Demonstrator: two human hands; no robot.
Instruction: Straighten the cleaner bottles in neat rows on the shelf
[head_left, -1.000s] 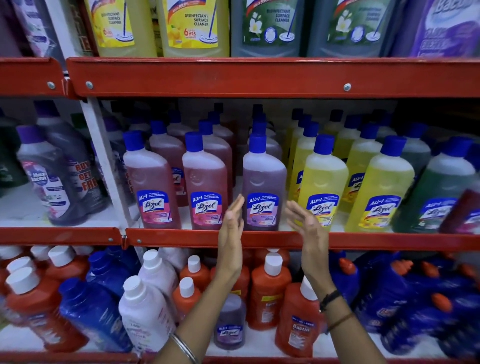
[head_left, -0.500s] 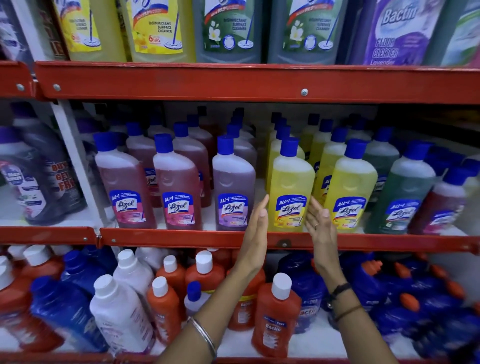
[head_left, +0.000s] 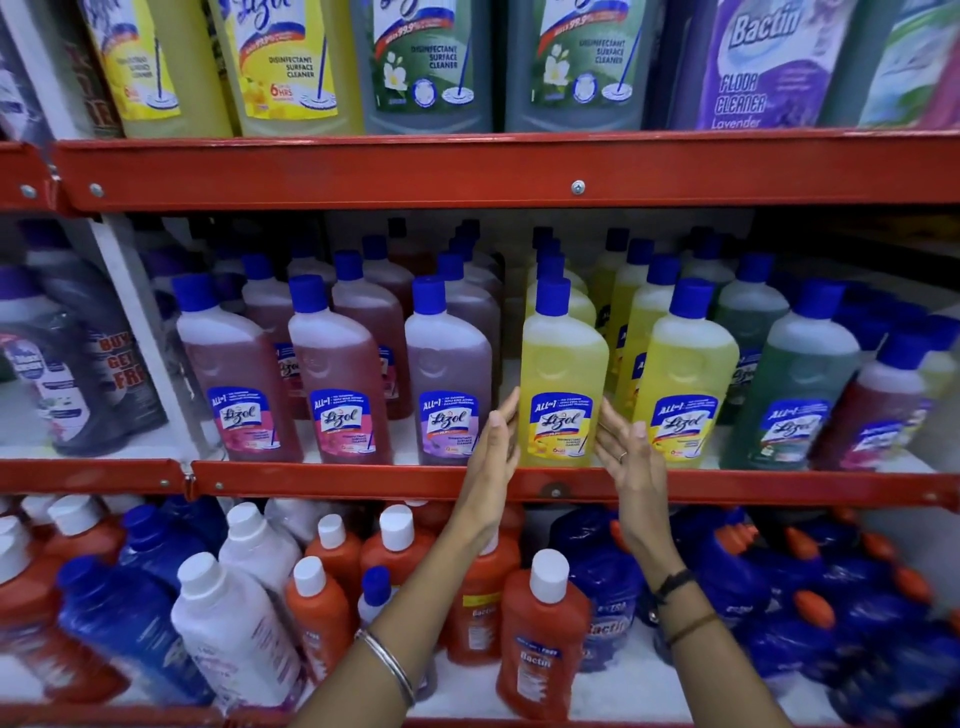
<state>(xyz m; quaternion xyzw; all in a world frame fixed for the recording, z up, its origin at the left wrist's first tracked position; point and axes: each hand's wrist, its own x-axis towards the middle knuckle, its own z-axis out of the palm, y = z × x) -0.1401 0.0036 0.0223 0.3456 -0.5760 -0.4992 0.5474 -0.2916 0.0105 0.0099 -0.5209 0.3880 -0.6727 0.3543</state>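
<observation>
While the yellow bottle stands at the red shelf edge, both flat, unclenched hands, left and right, press its smooth sides low, because it looks full, heavy and slippery.

Shelf rail: red.
Front bottle, centre: yellow liquid, blue cap, blue-yellow label.
Bottle at 9 o'clock of it: purple-brown, blue cap.
Bottle at 3 o'clock: green, blue cap.
Lower-shelf bottle at 6 o'clock: orange, white cap.
Bangle: silver.
</observation>
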